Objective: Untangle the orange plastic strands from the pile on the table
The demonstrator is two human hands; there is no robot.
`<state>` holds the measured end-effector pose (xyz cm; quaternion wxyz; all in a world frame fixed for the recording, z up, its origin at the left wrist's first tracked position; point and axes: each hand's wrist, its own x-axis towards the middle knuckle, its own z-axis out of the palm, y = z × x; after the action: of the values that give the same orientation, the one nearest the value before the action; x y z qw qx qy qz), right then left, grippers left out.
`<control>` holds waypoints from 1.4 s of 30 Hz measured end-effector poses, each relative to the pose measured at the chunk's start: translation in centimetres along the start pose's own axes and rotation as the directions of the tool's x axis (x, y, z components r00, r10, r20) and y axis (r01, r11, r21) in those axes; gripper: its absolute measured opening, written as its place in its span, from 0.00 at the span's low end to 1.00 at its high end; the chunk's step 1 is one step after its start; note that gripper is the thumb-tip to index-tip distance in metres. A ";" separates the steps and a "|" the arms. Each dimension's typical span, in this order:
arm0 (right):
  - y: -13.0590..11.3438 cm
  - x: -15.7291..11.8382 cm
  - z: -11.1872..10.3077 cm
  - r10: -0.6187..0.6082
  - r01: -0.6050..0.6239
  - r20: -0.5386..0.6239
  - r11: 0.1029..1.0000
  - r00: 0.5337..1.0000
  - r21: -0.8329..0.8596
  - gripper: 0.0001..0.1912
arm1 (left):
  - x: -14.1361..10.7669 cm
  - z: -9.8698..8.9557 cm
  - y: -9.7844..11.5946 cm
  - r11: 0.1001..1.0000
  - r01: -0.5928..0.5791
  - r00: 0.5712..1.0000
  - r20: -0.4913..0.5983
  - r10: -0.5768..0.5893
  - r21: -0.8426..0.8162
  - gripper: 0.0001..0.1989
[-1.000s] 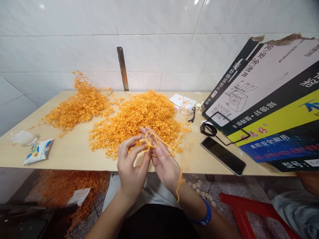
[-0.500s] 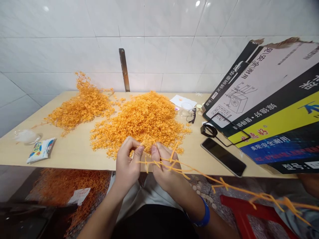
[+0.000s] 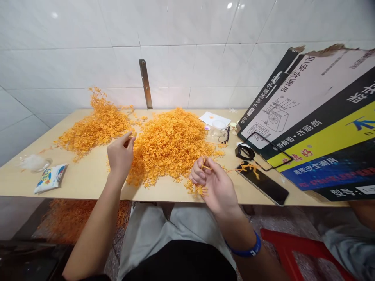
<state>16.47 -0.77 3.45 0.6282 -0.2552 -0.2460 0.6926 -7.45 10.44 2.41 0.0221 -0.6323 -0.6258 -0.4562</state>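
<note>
Two heaps of curly orange strands remain on the table, and I see the right hand pinching a small sprig while the left hand curls its fingers, gripping I cannot tell what.

On the counter, a large heap of curly sprigs lies centre, with a smaller heap left of it and a sachet further left. To the right, a phone lies before flattened cartons leaning against the tiled wall.
</note>
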 end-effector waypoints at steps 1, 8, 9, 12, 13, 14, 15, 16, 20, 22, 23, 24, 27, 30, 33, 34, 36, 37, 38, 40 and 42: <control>-0.1 0.1 0.2 -0.002 0.002 -0.013 0.999 1.000 0.050 0.13 | 0.4 0.6 -0.4 0.998 0.013 0.998 0.053 -0.016 0.063 0.16; -0.4 1.0 0.1 -0.057 0.081 -0.094 0.957 0.994 0.279 0.16 | -0.6 1.0 0.3 0.984 -0.081 0.992 0.108 0.064 0.156 0.18; -0.4 1.1 0.1 -0.071 0.097 -0.101 0.954 0.992 0.284 0.15 | -1.9 0.8 1.3 0.993 -0.106 0.993 0.063 0.102 0.060 0.19; -0.2 1.4 0.2 -0.094 0.120 -0.105 0.954 0.990 0.274 0.13 | -6.8 0.5 5.0 0.914 -0.172 0.958 0.155 0.242 -0.368 0.21; -0.1 1.5 0.3 -0.097 0.121 -0.099 0.953 0.990 0.279 0.13 | -8.3 0.6 6.1 0.857 -0.155 0.919 0.246 0.307 -0.492 0.24; 0.1 1.5 0.4 -0.097 0.120 -0.090 0.949 0.991 0.293 0.13 | -9.7 0.8 7.0 0.802 -0.113 0.877 0.320 0.358 -0.587 0.30; 0.2 1.6 0.6 -0.095 0.116 -0.082 0.944 0.992 0.308 0.13 | -10.7 1.1 7.7 0.752 -0.066 0.840 0.370 0.397 -0.656 0.37; 0.4 1.6 0.7 -0.091 0.111 -0.077 0.941 0.993 0.319 0.13 | -11.5 1.5 8.3 0.712 -0.026 0.815 0.397 0.422 -0.702 0.43; 0.8 1.3 1.5 -0.077 0.096 -0.079 0.957 0.994 0.273 0.12 | -11.7 2.6 9.2 0.625 0.018 0.827 0.362 0.430 -0.781 0.52; 1.0 1.1 1.9 -0.079 0.093 -0.072 0.970 0.994 0.223 0.11 | -11.1 2.7 9.3 0.600 0.041 0.838 0.355 0.415 -0.799 0.48; 1.1 1.0 2.0 -0.083 0.095 -0.066 0.975 0.994 0.202 0.11 | -10.8 2.6 9.4 0.585 0.054 0.839 0.354 0.412 -0.809 0.46; 1.2 0.9 2.2 -0.089 0.099 -0.061 0.978 0.994 0.184 0.11 | -10.5 2.5 9.5 0.569 0.062 0.839 0.352 0.415 -0.820 0.46; 1.4 0.5 2.5 -0.134 0.140 -0.045 0.976 0.990 0.165 0.10 | -10.1 2.2 9.8 0.542 0.034 0.840 0.318 0.439 -0.840 0.51; 1.6 0.2 2.6 -0.184 0.189 -0.047 0.969 0.982 0.160 0.09 | -10.0 1.9 10.2 0.544 0.033 0.835 0.322 0.446 -0.839 0.52; 1.8 -0.1 2.5 -0.217 0.220 -0.036 0.967 0.976 0.128 0.10 | -9.9 1.8 10.6 0.513 0.098 0.848 0.341 0.405 -0.853 0.39; 1.9 -0.1 2.4 -0.224 0.225 -0.028 0.967 0.974 0.117 0.10 | -9.9 1.8 10.8 0.497 0.119 0.859 0.340 0.383 -0.860 0.35; 2.1 -0.2 2.3 -0.233 0.234 -0.020 0.967 0.972 0.100 0.11 | -9.9 1.8 10.9 0.466 0.141 0.873 0.332 0.357 -0.873 0.31; 2.1 -0.2 2.3 -0.240 0.241 -0.021 0.966 0.971 0.091 0.12 | -9.9 1.7 10.9 0.453 0.147 0.874 0.330 0.357 -0.879 0.32; 2.2 -0.2 2.3 -0.252 0.253 -0.024 0.964 0.967 0.079 0.12 | -9.8 1.7 10.9 0.441 0.153 0.875 0.329 0.356 -0.884 0.32; 2.2 -0.2 2.3 -0.286 0.287 -0.031 0.957 0.958 0.043 0.12 | -9.7 1.5 10.9 0.437 0.177 0.887 0.335 0.319 -0.882 0.27; 2.2 -0.2 2.2 -0.321 0.321 -0.034 0.947 0.947 0.007 0.13 | -9.6 1.3 11.0 0.471 0.219 0.895 0.369 0.253 -0.854 0.20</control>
<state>13.37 -1.18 3.69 0.7378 -0.2191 -0.2699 0.5785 4.08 1.49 1.82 -0.4455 -0.6450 -0.2813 -0.5535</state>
